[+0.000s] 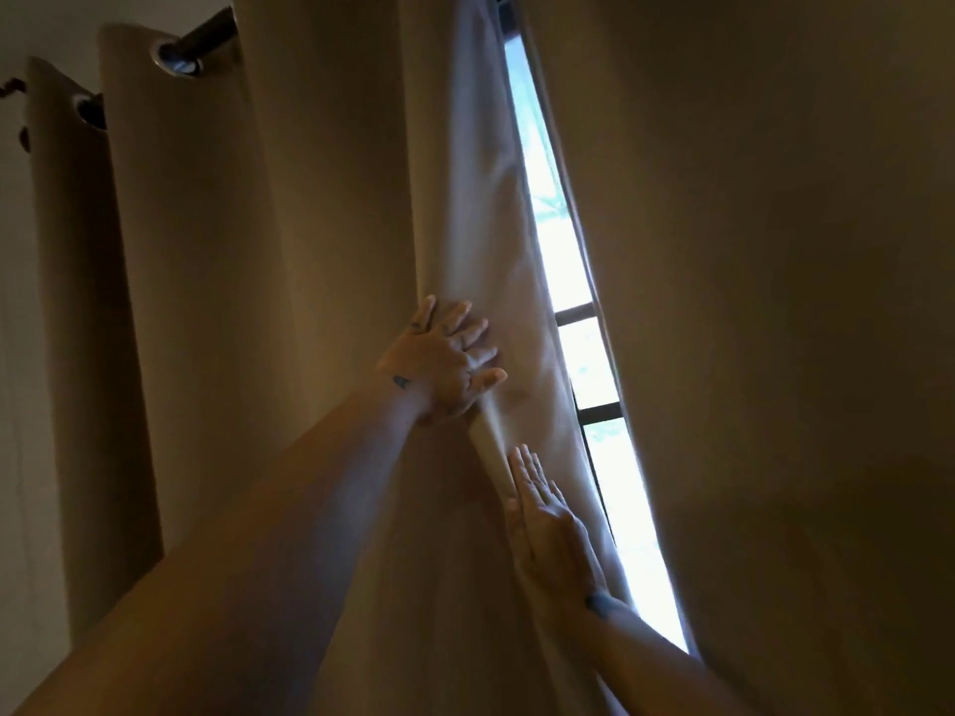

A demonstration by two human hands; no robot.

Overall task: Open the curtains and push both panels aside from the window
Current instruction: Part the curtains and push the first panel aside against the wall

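So far: I judge the job barely started; only a narrow bright strip of window (579,348) shows between the two panels.
Curtain rod: I see the dark rod (206,31) at upper left, running through metal grommets (175,59) in the cloth.
Left panel: the left panel (320,224) hangs in deep folds, partly gathered toward the left, but its inner edge sits close to the middle of the window, so I reckon most of its travel is left.
Left hand: my left hand (439,361) reaches up on a long straight arm and lies on a fold near that inner edge; its fingers (465,323) are loosely curled around the fold and slightly spread, thumb low against the cloth.
Right hand: my right hand (548,524) sits lower, just beside the gap, palm flat on the same panel; its fingers (527,467) are straight, pressed together and pointing up, gripping nothing.
Right panel: the right panel (775,302) hangs broad and flat over the rest of the window, untouched by either hand.
Left to do: I judge both panels need sliding outward along the rod.
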